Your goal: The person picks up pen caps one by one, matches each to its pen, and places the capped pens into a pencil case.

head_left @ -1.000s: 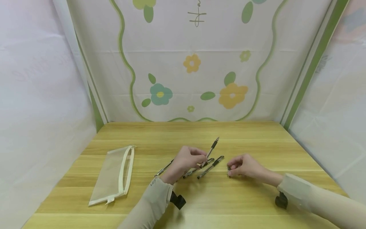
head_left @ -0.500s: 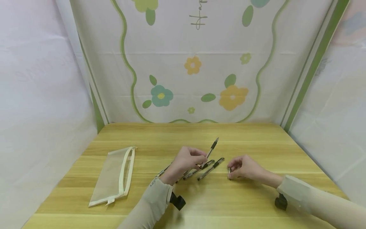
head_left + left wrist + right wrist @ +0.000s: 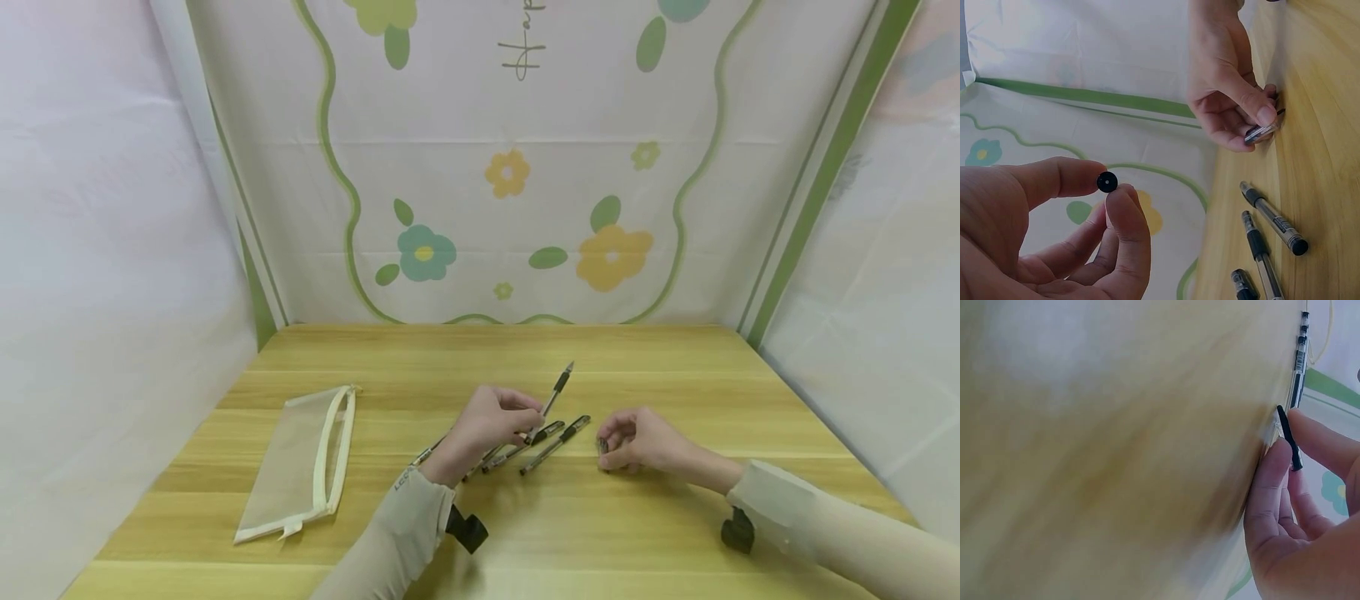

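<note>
My left hand [image 3: 487, 423] pinches an uncapped pen [image 3: 559, 385] near its rear end, between thumb and index finger. Its tip slants up and away over the table. In the left wrist view the black end plug [image 3: 1107, 182] of this pen faces the camera. To the right, my right hand [image 3: 647, 440] holds a clear and black pen cap [image 3: 1289, 439] between thumb and fingers, just above the tabletop. Capped pens with black grips lie between the hands, one pen [image 3: 555, 446] nearest the right hand. Others are partly hidden behind the left hand and wrist.
A pale mesh zip pouch [image 3: 288, 467] lies at the left of the wooden table [image 3: 600, 533], its zipped side gaping. White printed cloth [image 3: 450, 108] walls off the back and both sides.
The cap shifts slightly between my right fingers. My left hand and its pen keep their place, while the head view tilts up a little.
</note>
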`<state>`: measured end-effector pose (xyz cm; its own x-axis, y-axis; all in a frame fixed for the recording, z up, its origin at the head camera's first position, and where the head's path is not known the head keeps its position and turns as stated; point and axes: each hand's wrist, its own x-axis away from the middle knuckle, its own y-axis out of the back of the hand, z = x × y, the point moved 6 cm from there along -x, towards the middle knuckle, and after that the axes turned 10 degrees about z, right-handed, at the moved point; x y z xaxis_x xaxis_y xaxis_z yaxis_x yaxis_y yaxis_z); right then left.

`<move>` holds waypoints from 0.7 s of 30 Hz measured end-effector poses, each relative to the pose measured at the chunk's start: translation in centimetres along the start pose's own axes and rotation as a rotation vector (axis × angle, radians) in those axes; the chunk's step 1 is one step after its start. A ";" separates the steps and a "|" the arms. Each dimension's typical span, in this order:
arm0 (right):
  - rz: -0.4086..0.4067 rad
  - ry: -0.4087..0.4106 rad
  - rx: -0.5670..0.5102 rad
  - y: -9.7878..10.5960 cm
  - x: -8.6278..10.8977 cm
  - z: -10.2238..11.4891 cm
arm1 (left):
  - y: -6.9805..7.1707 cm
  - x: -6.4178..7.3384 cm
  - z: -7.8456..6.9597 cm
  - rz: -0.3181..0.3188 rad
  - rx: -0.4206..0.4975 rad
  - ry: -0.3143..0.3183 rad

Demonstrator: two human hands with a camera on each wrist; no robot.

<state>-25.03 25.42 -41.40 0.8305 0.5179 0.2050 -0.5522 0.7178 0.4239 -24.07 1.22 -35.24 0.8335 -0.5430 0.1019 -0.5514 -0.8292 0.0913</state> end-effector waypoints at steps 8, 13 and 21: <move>0.014 0.005 -0.066 0.0 0.1 -0.3 | 0.1 -0.1 0.1 0.003 0.004 0.006; -0.011 0.019 -0.121 0.6 0.3 0.1 | 0.1 -0.1 0.1 0.002 0.003 0.007; -0.124 0.021 -0.186 2.7 1.0 1.8 | -0.1 -0.1 -0.1 0.018 -0.008 0.001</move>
<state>-25.55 27.01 -38.51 0.8922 0.4287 0.1423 -0.4517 0.8489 0.2745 -24.13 1.35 -35.16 0.8237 -0.5574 0.1044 -0.5662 -0.8184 0.0976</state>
